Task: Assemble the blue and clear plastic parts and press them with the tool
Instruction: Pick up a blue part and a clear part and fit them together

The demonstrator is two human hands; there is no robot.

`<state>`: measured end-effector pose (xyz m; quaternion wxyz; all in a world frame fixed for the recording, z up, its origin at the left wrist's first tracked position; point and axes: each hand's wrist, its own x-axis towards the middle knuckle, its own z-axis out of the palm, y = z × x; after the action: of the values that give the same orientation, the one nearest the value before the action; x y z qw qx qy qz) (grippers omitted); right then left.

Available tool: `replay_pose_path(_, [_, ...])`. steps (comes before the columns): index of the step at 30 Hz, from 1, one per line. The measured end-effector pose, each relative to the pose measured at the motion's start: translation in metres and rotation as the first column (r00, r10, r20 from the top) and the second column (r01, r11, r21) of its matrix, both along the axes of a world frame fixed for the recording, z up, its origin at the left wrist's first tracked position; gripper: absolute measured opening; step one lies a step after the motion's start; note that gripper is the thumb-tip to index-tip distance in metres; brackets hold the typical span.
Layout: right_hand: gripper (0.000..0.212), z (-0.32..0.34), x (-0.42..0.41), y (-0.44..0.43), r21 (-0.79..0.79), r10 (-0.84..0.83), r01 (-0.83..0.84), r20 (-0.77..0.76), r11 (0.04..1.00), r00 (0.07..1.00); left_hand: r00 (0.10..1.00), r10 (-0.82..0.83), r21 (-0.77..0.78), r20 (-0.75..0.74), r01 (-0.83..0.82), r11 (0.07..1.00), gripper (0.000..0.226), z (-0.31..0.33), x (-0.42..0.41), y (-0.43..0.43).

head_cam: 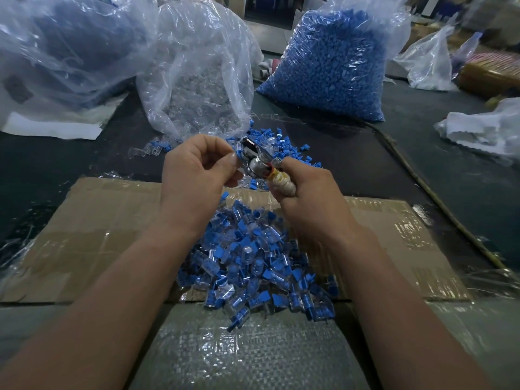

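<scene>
— Hands sat nearly together: left hand [194,175] pinched a part [238,155], right hand [309,198] gripped the tool [254,164].
— Which way?
— Tool ran up-left from the right hand; its head met the part.
— Counts?
— One blue bag [323,66], one clear bag [197,80], one pile [253,263], one tool, one part.

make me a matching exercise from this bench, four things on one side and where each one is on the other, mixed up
Things:
1. tool
2. single blue part
3. bag of blue parts
4. pile of assembled pieces

Places:
a. lying on the cardboard
b. pinched in the left hand
c. standing at the back of the table
d. gripped in the right hand

Pairs: 1-d, 2-b, 3-c, 4-a
</scene>
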<state>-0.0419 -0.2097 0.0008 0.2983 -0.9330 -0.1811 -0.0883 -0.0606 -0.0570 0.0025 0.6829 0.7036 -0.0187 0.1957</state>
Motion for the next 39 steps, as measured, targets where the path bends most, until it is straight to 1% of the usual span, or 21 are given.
replay_pose_path(3, [0.006, -0.003, 0.002, -0.002, -0.02, 0.018, -0.018, 0.033, 1.0, 0.999, 1.0, 0.013, 0.038, -0.003, -0.013, 0.999, 0.026, 0.0, 0.0, 0.0])
replay_pose_path(5, [0.007, -0.004, 0.005, -0.005, -0.043, 0.028, -0.026, 0.038, 0.999, 0.999, 1.0, 0.014, 0.03, -0.011, -0.014, 0.999, 0.025, 0.0, 0.001, 0.001])
replay_pose_path(8, [0.015, -0.004, 0.008, -0.01, -0.068, 0.022, -0.019, 0.034, 0.997, 0.999, 0.999, -0.001, -0.046, -0.034, -0.001, 0.999, 0.021, 0.001, 0.002, 0.006])
replay_pose_path(12, [0.01, -0.003, 0.012, -0.02, -0.073, -0.022, 0.02, -0.018, 0.997, 1.0, 0.996, -0.024, -0.149, -0.086, 0.01, 0.989, 0.019, 0.003, 0.003, 0.01])
replay_pose_path(15, [0.013, -0.002, 0.014, -0.026, -0.147, -0.042, 0.03, -0.08, 0.989, 0.996, 0.99, -0.09, -0.145, -0.106, 0.074, 0.987, 0.016, 0.007, 0.001, 0.014])
replay_pose_path(17, [0.016, 0.0, 0.015, -0.028, -0.195, -0.062, 0.039, -0.111, 0.98, 0.992, 0.975, -0.183, -0.11, -0.128, 0.169, 0.979, 0.012, 0.01, -0.003, 0.017])
replay_pose_path(19, [0.025, 0.001, 0.015, -0.03, -0.232, -0.081, 0.047, -0.139, 0.972, 0.987, 0.941, -0.298, -0.067, -0.159, 0.291, 0.954, 0.006, 0.013, -0.006, 0.017])
replay_pose_path(22, [0.037, 0.004, 0.016, -0.032, -0.274, -0.104, 0.045, -0.207, 0.961, 0.973, 0.883, -0.435, -0.008, -0.174, 0.441, 0.897, 0.012, 0.015, -0.011, 0.015])
replay_pose_path(24, [0.045, 0.003, 0.016, -0.031, -0.29, -0.106, 0.03, -0.252, 0.957, 0.962, 0.85, -0.496, 0.072, -0.178, 0.514, 0.855, 0.014, 0.015, -0.012, 0.014])
replay_pose_path(27, [0.053, 0.002, 0.016, -0.03, -0.283, -0.107, 0.021, -0.293, 0.959, 0.95, 0.808, -0.557, 0.163, -0.194, 0.586, 0.794, 0.027, 0.013, -0.013, 0.014])
replay_pose_path(31, [0.06, 0.004, 0.017, -0.032, -0.291, -0.111, 0.01, -0.334, 0.957, 0.936, 0.767, -0.601, 0.228, -0.223, 0.641, 0.733, 0.028, 0.012, -0.014, 0.012])
replay_pose_path(33, [0.06, 0.005, 0.017, -0.034, -0.281, -0.113, 0.007, -0.362, 0.96, 0.925, 0.767, -0.609, 0.196, -0.2, 0.64, 0.743, 0.027, 0.012, -0.013, 0.012])
replay_pose_path(34, [0.06, 0.005, 0.017, -0.035, -0.276, -0.113, 0.006, -0.372, 0.961, 0.921, 0.784, -0.593, 0.166, -0.185, 0.619, 0.767, 0.027, 0.012, -0.013, 0.012])
replay_pose_path(37, [0.058, 0.006, 0.017, -0.036, -0.281, -0.108, -0.004, -0.38, 0.96, 0.919, 0.859, -0.485, 0.092, -0.166, 0.503, 0.859, 0.025, 0.012, -0.01, 0.014])
replay_pose_path(39, [0.059, 0.006, 0.017, -0.035, -0.281, -0.102, -0.014, -0.394, 0.959, 0.913, 0.9, -0.402, 0.064, -0.169, 0.417, 0.906, 0.02, 0.012, -0.008, 0.015])
